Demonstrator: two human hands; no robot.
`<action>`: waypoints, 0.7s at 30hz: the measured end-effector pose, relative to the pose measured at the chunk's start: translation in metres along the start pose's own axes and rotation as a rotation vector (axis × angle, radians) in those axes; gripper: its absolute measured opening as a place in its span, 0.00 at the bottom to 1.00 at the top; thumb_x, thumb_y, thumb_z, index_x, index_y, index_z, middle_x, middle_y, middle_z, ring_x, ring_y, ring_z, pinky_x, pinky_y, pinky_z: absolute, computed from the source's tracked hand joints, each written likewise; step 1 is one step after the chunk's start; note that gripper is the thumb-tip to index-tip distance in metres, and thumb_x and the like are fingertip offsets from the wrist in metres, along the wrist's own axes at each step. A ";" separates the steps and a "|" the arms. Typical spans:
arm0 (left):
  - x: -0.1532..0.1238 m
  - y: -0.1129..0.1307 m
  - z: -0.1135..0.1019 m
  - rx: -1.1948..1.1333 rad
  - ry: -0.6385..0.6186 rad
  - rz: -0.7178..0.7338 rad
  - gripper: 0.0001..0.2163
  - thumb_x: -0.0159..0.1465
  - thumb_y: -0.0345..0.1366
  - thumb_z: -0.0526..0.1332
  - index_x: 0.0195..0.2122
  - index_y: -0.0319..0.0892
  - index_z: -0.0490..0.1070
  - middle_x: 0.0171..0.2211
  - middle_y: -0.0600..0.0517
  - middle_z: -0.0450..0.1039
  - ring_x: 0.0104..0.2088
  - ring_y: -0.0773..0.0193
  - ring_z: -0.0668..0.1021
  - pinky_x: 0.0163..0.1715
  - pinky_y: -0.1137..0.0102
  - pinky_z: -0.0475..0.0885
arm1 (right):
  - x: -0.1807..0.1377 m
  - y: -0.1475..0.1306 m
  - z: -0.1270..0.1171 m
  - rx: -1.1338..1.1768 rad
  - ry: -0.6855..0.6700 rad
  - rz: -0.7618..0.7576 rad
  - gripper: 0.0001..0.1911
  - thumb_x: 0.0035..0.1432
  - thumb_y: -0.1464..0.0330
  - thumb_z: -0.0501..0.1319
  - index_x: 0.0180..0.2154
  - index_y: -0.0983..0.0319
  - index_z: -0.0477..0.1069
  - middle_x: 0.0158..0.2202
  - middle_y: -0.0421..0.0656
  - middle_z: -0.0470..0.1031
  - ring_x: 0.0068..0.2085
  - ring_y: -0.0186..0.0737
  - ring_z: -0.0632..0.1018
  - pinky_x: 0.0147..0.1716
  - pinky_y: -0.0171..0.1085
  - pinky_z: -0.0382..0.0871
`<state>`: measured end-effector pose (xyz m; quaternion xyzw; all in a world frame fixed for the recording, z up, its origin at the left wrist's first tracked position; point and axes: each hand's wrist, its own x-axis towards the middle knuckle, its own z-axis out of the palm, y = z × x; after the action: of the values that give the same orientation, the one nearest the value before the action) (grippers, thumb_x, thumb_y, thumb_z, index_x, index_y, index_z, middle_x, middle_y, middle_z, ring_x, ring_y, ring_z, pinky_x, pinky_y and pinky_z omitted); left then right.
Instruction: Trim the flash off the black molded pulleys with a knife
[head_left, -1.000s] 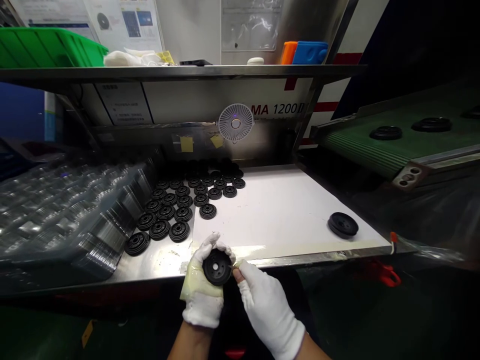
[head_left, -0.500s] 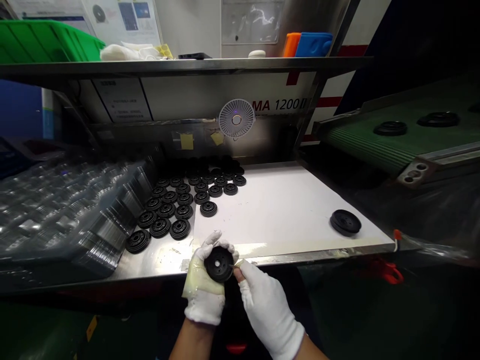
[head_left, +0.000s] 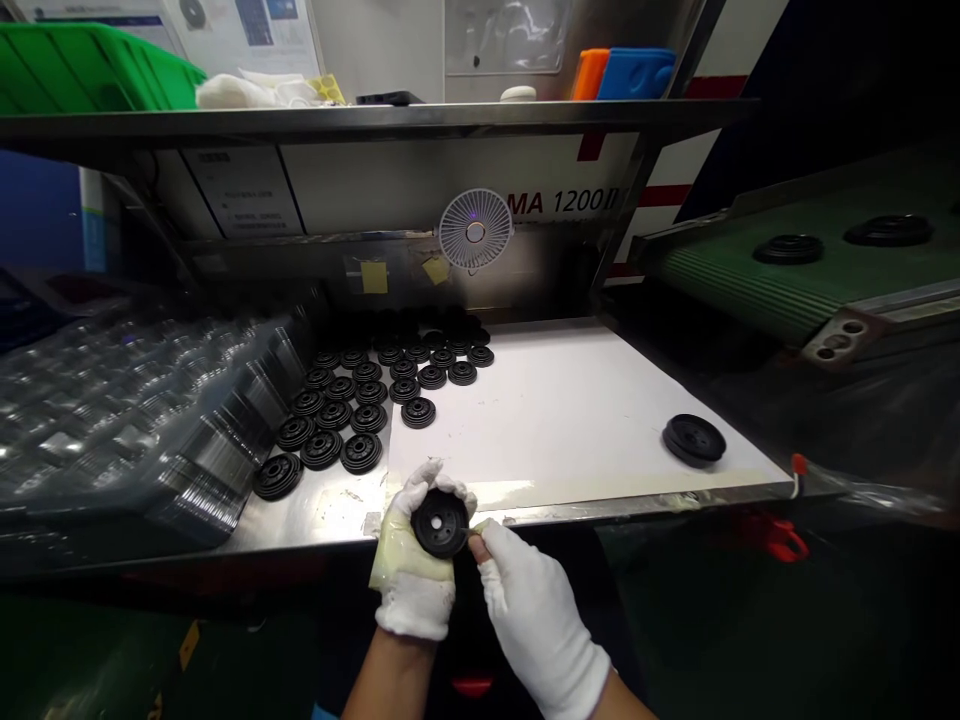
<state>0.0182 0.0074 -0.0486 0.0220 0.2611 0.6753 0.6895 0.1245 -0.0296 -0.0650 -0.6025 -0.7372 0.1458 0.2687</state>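
Note:
My left hand (head_left: 415,572), in a white glove with a yellowish film over it, is shut on a black ribbed disc (head_left: 440,523) with a central hole, probably rubber. My right hand (head_left: 536,622), also gloved, sits at the disc's right rim, its fingertips pinching a small pale sliver (head_left: 477,528) against it. What the sliver is, I cannot tell. Up on the steel table (head_left: 322,515), rows of similar black discs (head_left: 352,405) lie beside a white sheet (head_left: 555,410). A lone disc (head_left: 694,440) rests at the sheet's right end.
A stack of clear plastic trays (head_left: 142,420) fills the left side. A green conveyor belt (head_left: 757,275) carrying black discs runs at the right. Overhead is a steel shelf (head_left: 375,120) with a green crate (head_left: 82,70). A small fan (head_left: 475,228) stands behind the table.
The whole view has tilted slightly, so the scene sits higher in the frame. My hands stay on the disc much as before. The discs on the green belt sit a little further right.

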 end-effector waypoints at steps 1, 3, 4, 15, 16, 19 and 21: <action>0.002 0.000 0.001 -0.022 0.019 0.019 0.07 0.54 0.29 0.58 0.34 0.40 0.70 0.24 0.52 0.68 0.28 0.65 0.74 0.35 0.65 0.73 | -0.001 -0.001 0.001 0.001 0.004 -0.010 0.13 0.61 0.66 0.46 0.28 0.60 0.64 0.22 0.38 0.71 0.21 0.33 0.69 0.20 0.32 0.51; 0.004 -0.001 0.004 -0.056 0.070 0.030 0.05 0.54 0.29 0.58 0.32 0.41 0.70 0.23 0.54 0.68 0.27 0.67 0.74 0.36 0.66 0.73 | -0.004 -0.006 0.002 0.020 0.006 -0.029 0.13 0.61 0.67 0.46 0.28 0.59 0.65 0.23 0.38 0.71 0.22 0.33 0.70 0.21 0.31 0.51; 0.004 -0.001 0.005 -0.061 0.090 0.036 0.05 0.55 0.29 0.58 0.32 0.42 0.70 0.23 0.55 0.68 0.28 0.68 0.74 0.37 0.66 0.73 | -0.004 -0.009 0.002 0.033 -0.001 -0.034 0.13 0.61 0.67 0.46 0.28 0.59 0.65 0.23 0.38 0.71 0.23 0.32 0.70 0.21 0.31 0.52; -0.001 -0.003 -0.002 0.008 -0.052 0.002 0.09 0.55 0.31 0.58 0.37 0.40 0.70 0.25 0.52 0.69 0.30 0.63 0.75 0.37 0.61 0.72 | -0.003 0.002 -0.002 0.006 0.014 0.019 0.13 0.61 0.67 0.46 0.27 0.59 0.63 0.22 0.38 0.70 0.22 0.33 0.69 0.21 0.32 0.50; 0.001 -0.004 -0.002 -0.013 -0.043 0.006 0.07 0.55 0.31 0.58 0.35 0.41 0.70 0.25 0.53 0.69 0.29 0.65 0.74 0.37 0.63 0.72 | -0.004 0.000 -0.001 0.016 0.011 0.015 0.13 0.61 0.67 0.46 0.27 0.59 0.63 0.22 0.38 0.70 0.21 0.33 0.69 0.21 0.32 0.50; 0.003 -0.005 0.003 -0.071 0.030 -0.007 0.02 0.55 0.32 0.59 0.31 0.42 0.69 0.23 0.55 0.67 0.28 0.68 0.74 0.37 0.67 0.72 | -0.006 -0.008 0.001 0.070 -0.008 -0.002 0.13 0.61 0.67 0.46 0.27 0.60 0.64 0.23 0.38 0.70 0.22 0.32 0.69 0.21 0.31 0.52; 0.001 -0.005 0.006 -0.069 0.084 0.019 0.04 0.55 0.31 0.60 0.32 0.42 0.69 0.25 0.54 0.69 0.30 0.68 0.74 0.38 0.67 0.72 | -0.006 -0.010 0.001 0.092 -0.030 -0.008 0.13 0.61 0.67 0.46 0.27 0.60 0.63 0.24 0.38 0.70 0.22 0.31 0.69 0.21 0.30 0.52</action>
<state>0.0253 0.0098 -0.0455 -0.0277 0.2659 0.6908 0.6718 0.1164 -0.0373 -0.0616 -0.5845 -0.7360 0.1874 0.2857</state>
